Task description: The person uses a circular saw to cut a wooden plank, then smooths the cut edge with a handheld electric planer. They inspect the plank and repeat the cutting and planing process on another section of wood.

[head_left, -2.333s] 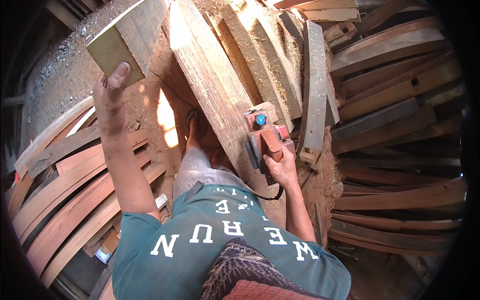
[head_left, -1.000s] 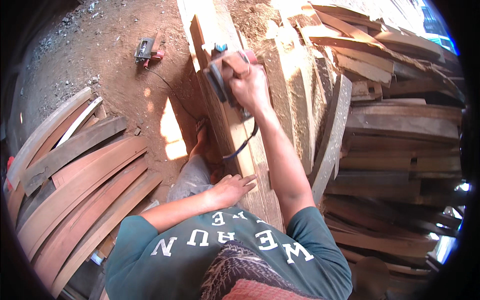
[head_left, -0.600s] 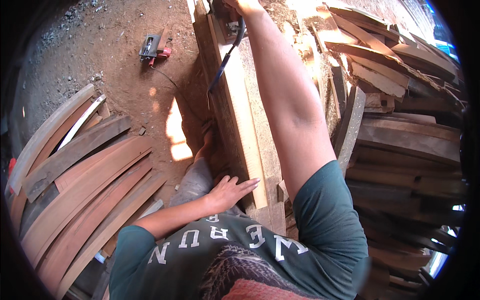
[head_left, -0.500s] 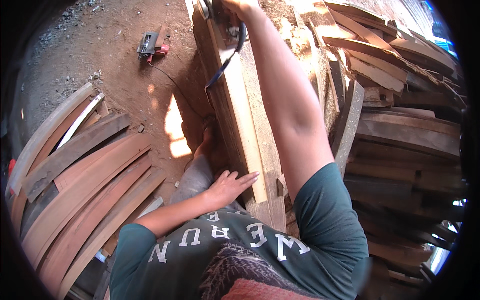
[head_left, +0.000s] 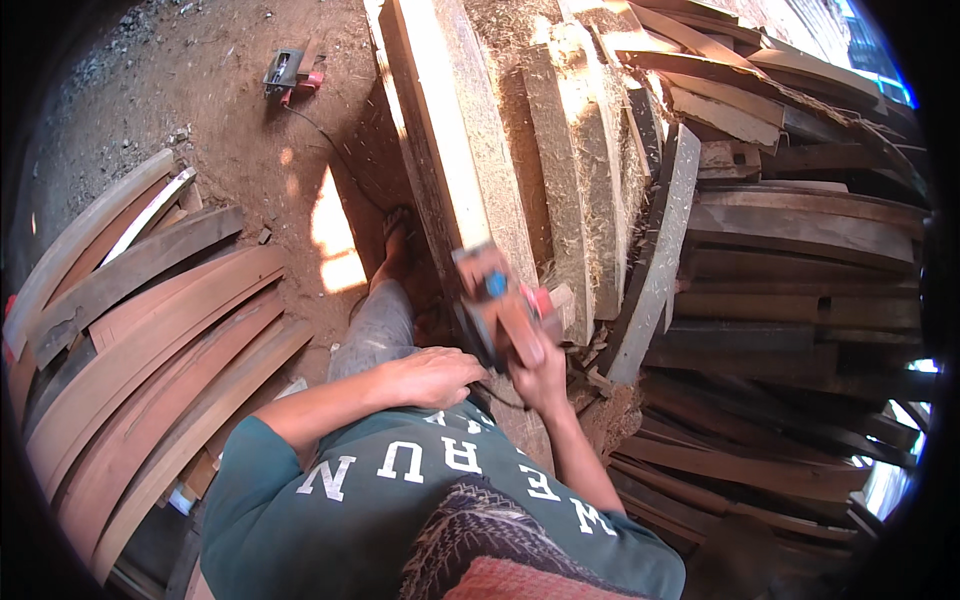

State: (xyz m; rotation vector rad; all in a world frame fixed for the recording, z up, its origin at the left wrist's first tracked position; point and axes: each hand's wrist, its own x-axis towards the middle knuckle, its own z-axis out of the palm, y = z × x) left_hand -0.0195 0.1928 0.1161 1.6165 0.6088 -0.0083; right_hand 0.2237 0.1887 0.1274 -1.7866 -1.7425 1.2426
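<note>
My right hand [head_left: 541,376] is closed round the rear handle of an electric planer [head_left: 497,295], which has a blue knob and a red part and is blurred by motion. The planer rests over the near end of a pale timber strip [head_left: 455,170], which lies lengthwise on a thicker beam [head_left: 497,170]. My left hand [head_left: 436,378] lies with its fingers stretched out near the timber's near end, left of the planer and close to my body. Whether it touches the wood I cannot tell.
Curved boards [head_left: 160,340] are stacked on the left. More curved timbers [head_left: 800,230] pile up on the right. A second red power tool [head_left: 290,75] with a metal plate lies on the dirt floor, its cord running toward my foot [head_left: 397,225]. Shavings cover nearby planks [head_left: 570,150].
My right hand has drawn the planer from the timber's far end back to its near end. The left hand has slid off the strip toward my body. The view has shifted slightly.
</note>
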